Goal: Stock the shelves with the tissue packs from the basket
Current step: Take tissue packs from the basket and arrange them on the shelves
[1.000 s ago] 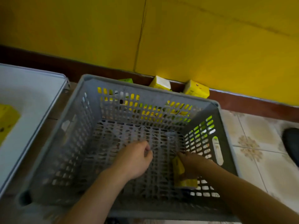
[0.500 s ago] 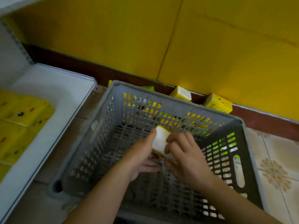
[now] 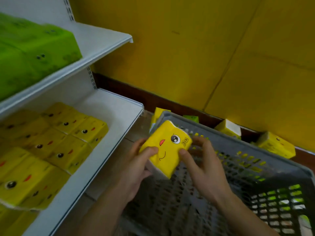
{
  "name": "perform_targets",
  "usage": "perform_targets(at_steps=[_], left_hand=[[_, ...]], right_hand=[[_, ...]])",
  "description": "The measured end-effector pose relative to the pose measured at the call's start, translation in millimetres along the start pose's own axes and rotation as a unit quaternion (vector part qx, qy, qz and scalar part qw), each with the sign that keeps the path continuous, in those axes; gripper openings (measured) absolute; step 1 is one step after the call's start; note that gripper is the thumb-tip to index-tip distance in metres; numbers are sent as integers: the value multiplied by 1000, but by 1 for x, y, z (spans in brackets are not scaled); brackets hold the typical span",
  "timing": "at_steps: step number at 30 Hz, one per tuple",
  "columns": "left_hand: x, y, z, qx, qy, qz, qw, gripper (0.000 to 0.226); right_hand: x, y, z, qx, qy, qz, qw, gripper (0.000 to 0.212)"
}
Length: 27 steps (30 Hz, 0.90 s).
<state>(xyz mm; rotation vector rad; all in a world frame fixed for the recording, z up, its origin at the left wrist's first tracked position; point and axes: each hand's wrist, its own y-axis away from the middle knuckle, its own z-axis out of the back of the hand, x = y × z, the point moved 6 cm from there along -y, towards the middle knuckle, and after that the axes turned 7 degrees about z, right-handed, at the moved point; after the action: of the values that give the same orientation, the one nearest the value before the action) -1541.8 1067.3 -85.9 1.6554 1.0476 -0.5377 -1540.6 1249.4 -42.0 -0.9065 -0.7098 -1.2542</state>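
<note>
The yellow tissue pack [image 3: 166, 147] is a soft, plastic-wrapped block with rounded corners and a white edge along its underside, printed with a cartoon eye, a red beak and a curved smile. It is held tilted above the near-left corner of the basket [image 3: 255, 167], face up to the camera. The left hand [image 3: 136, 169] grips its lower left end, thumb laid on the printed face and fingers curled beneath. The right hand [image 3: 204, 169] grips the right side, thumb pressed on the face and fingers wrapped round the far edge.

The basket is grey moulded plastic, rectangular, its walls and floor pierced in a lattice of small slots. More yellow packs [image 3: 274, 147] lie on the floor behind it, against a dark skirting board [image 3: 153, 97] and a smooth yellow wall [image 3: 204, 57].

To the left stands a white metal shelf unit. Its lower shelf [image 3: 112, 133] carries flat rows of the same yellow packs [image 3: 51, 150], faces up, with bare white sheet left at the far right end. The upper shelf [image 3: 102, 46] holds green packs [image 3: 34, 53], blurred.
</note>
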Motion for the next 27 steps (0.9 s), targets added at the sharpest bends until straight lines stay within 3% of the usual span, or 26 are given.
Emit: perform_targets(at_steps=[2, 4, 7, 10, 11, 13, 16, 18, 19, 21, 23, 25, 27], left_hand=[[-8, 8, 12, -37, 44, -26, 998, 31], [-10, 10, 30, -74, 63, -19, 995, 33], [-27, 13, 62, -122, -13, 15, 992, 53], [-53, 20, 97, -151, -52, -17, 987, 70], [-62, 23, 109, -159, -52, -38, 985, 69], [-75, 28, 125, -175, -32, -73, 981, 52], [-78, 29, 157, -276, 66, -119, 951, 36], [-75, 29, 176, -343, 113, -126, 924, 41], [-75, 29, 186, -366, 110, -125, 916, 41], [-76, 30, 206, -406, 43, -96, 908, 36], [-85, 33, 225, -445, -170, -37, 878, 34], [-97, 39, 244, -488, -402, -15, 775, 37], [-104, 44, 260, -505, -497, -49, 704, 29]], right_hand=[[-1, -14, -36, 53, -166, -131, 976, 60], [9, -26, -63, 64, -209, -149, 964, 58], [33, -51, -85, 98, -186, -96, 973, 30], [60, -76, -117, 244, -193, -53, 949, 21], [69, -82, -130, 278, -183, -34, 943, 21], [80, -102, -155, 262, -133, 25, 955, 19], [83, -120, -198, 204, -92, 10, 975, 53], [78, -115, -236, 236, -123, -77, 961, 75], [76, -110, -254, 255, -132, -99, 953, 72], [78, -109, -278, 246, -128, -89, 957, 53], [80, -120, -292, 200, -126, -70, 969, 43], [81, -133, -310, 189, -119, -51, 973, 41], [79, -146, -332, 186, -108, -32, 976, 42]])
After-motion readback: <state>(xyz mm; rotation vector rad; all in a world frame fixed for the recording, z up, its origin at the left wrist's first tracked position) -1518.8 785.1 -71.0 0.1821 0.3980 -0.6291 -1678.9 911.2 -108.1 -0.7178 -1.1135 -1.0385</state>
